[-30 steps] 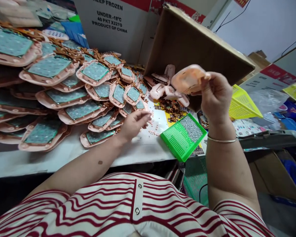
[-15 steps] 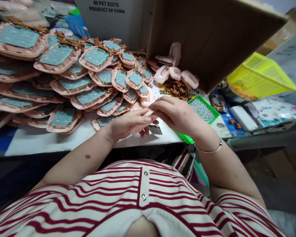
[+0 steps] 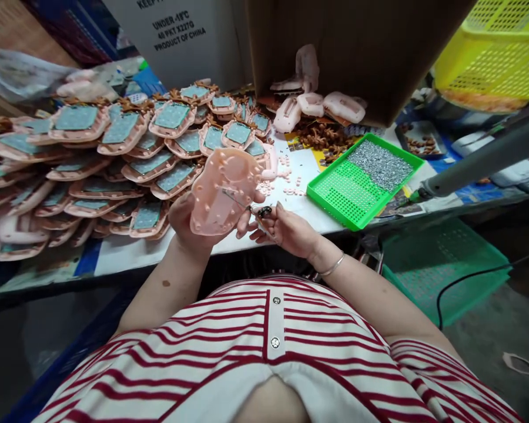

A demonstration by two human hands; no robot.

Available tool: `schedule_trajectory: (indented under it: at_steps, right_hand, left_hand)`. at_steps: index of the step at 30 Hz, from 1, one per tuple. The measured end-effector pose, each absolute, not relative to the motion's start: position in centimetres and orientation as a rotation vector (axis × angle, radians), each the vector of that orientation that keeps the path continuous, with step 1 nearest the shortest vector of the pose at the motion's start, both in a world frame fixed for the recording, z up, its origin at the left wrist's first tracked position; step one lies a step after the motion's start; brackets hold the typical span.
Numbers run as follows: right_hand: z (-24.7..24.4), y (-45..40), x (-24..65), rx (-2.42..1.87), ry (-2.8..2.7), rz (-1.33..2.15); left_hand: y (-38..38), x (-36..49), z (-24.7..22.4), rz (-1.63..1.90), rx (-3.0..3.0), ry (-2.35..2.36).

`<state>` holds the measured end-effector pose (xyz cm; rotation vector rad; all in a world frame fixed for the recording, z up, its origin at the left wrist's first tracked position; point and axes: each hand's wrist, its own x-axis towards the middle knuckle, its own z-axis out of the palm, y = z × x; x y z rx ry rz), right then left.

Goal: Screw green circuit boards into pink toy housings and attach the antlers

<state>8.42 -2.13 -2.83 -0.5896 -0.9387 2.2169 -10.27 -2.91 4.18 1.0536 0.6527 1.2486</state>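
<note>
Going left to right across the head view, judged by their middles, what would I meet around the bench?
Pile of pink plastic casings with teal panels → held, curved pink plastic shell → right hand → green perforated plastic tray → yellow perforated plastic basket.

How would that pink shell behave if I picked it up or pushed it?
The pink shell is probably stiff: it shows no sag in the left hand. It seems light for its size, since one hand props it up. Its broad, flattish shape suggests it would slide rather than roll.
</note>
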Motion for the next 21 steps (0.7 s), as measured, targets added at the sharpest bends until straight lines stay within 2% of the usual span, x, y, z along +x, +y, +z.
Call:
schedule_trajectory:
  at_steps: [7, 15, 18, 21]
  right_hand:
    - [-2.5, -2.9, 11.0, -0.647, -0.973, 2.081]
    - [-2.2, -3.1, 10.3, -0.806, -0.986, 1.825]
    - [-2.2, -2.7, 10.1, -0.848, -1.013, 1.659]
    - [-1.7, -2.3, 10.9, -0.927, -1.212, 1.343]
  left_hand:
    - [-3.2, -10.4, 4.0, 1.318, 0.998, 0.654]
    - [-3.4, -10.6, 2.7, 1.183, 1.001, 0.673]
    - [-3.6, -10.4, 2.5, 1.14, 1.04, 0.674]
    - [-3.7, -10.1, 2.5, 1.204, 1.076, 0.699]
